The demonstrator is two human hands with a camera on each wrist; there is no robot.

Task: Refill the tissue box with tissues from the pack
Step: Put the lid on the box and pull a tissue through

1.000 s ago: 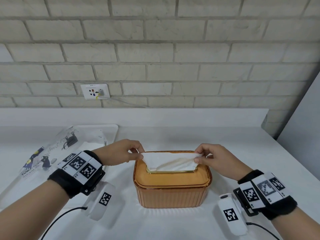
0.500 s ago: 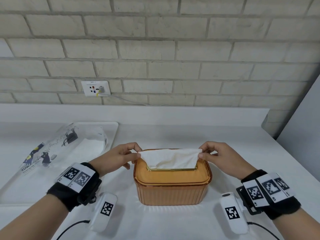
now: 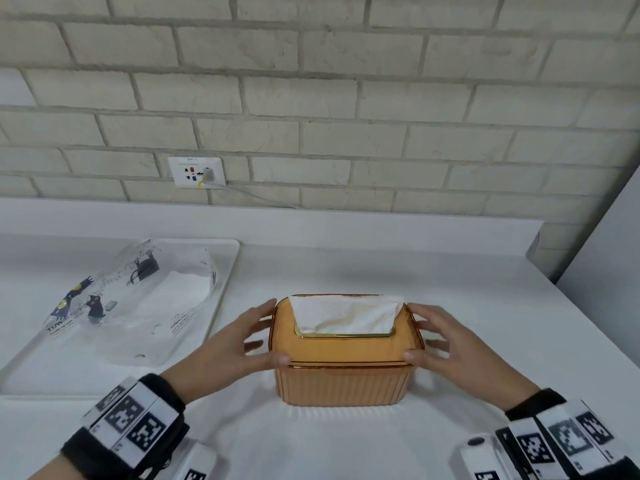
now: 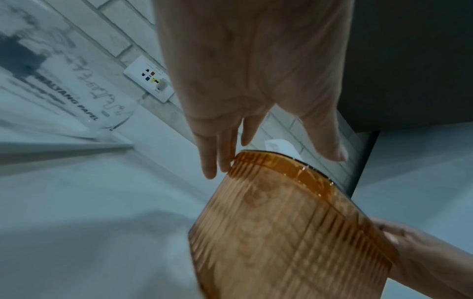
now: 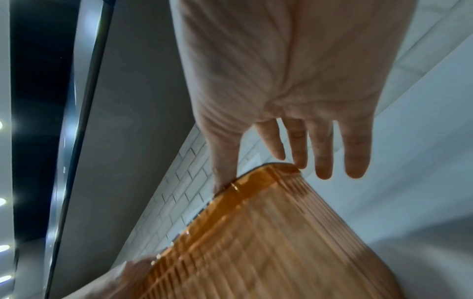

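An amber ribbed tissue box (image 3: 346, 379) stands on the white counter with its lid on. A white tissue (image 3: 346, 313) sticks up out of the gold-rimmed slot. My left hand (image 3: 256, 344) lies flat against the box's left side, fingers straight, thumb at the lid's front corner. My right hand (image 3: 433, 337) mirrors it on the right side. In the left wrist view the left hand (image 4: 230, 141) touches the box (image 4: 281, 232) at its lid edge. The right wrist view shows the right hand (image 5: 294, 141) touching the box (image 5: 268, 242) in the same way. Neither hand holds the tissue.
A clear printed tissue pack (image 3: 138, 306) with white tissues still inside lies on a white tray (image 3: 227, 271) to the left. A brick wall with a wall socket (image 3: 197, 172) stands behind the counter. A grey panel (image 3: 602, 258) rises at the right.
Both hands have let go of the tissue's top corners and dropped to the sides of the box, fingers now straight. The tissue stays standing in the slot.
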